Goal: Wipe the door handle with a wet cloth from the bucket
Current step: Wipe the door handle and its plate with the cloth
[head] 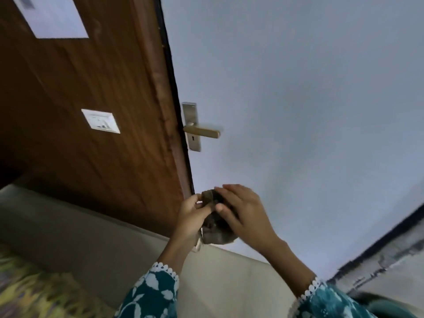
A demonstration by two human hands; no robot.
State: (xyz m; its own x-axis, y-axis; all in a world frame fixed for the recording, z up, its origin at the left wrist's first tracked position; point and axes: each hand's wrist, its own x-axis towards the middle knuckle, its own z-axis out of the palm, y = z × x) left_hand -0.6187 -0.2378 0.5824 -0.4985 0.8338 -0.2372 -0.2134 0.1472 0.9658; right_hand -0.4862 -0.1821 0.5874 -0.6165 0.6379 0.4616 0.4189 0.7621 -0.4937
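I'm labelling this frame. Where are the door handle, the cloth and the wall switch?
door handle [203, 132]: head view, middle of the lever.
cloth [216, 235]: head view, hanging lower fold between the hands.
wall switch [101, 121]: head view, centre of the white plate.

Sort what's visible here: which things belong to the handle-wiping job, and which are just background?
Part of the job:
door handle
cloth, held by both hands
left hand
right hand

Just there:
wall switch
white paper on the wood panel
door

The bucket is not in view.
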